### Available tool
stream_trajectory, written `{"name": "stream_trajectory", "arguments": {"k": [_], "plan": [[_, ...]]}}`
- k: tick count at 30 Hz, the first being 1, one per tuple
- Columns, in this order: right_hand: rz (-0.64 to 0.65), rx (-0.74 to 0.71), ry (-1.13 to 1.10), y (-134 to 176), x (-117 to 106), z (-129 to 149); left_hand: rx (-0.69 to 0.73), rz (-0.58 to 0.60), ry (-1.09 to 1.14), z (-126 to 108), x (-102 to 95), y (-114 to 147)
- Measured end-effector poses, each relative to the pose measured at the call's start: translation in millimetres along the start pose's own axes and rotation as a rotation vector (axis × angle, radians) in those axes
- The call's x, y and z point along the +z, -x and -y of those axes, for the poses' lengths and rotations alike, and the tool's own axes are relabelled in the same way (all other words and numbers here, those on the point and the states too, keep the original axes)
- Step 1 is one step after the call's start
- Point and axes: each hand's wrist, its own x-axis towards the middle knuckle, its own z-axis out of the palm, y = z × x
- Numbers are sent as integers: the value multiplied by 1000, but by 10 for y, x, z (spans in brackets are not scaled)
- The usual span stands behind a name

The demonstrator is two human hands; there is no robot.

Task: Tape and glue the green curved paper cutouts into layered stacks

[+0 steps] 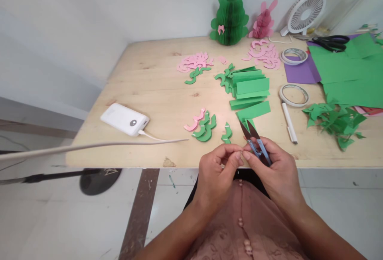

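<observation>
My right hand [277, 174] is closed around a pair of thread snips [259, 146] with blue handles, their dark blades apart and pointing away from me. Its thumb and index finger also meet the fingertips of my left hand [220, 172] at the table's front edge. My left hand is closed in a pinch; what sits between the fingertips is too small to make out. Just beyond the hands lie a wavy green paper piece [227, 133], a small stack of green curved pieces [206, 127] and a pink curved piece [196, 120]. Green paper strips [253, 88] lie beyond the snips' tips.
At the back stand a green paper rabbit [229, 18], a pink one [263, 22] and a white fan [305, 12]. Tape rolls [295, 95], a white pen [289, 122], green scraps [335, 120] and black scissors [330, 42] lie right. A white power bank [124, 118] with cable lies left.
</observation>
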Motion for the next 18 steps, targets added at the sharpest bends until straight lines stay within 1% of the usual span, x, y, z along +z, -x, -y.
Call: {"name": "stream_trajectory", "arguments": {"k": [5,11,14,18], "plan": [[-2,1,25,1,-11,4,41,11,-83,-20,-11,-3],[-27,-44,81,-4,11,24,74,5,-144,-57,-11,0],[-42,-76,106,-2,16,28,60,19,-94,-38,-9,-6],[-46,-106,119,4,6,18,-7,56,55,-28,-6,-32]]}}
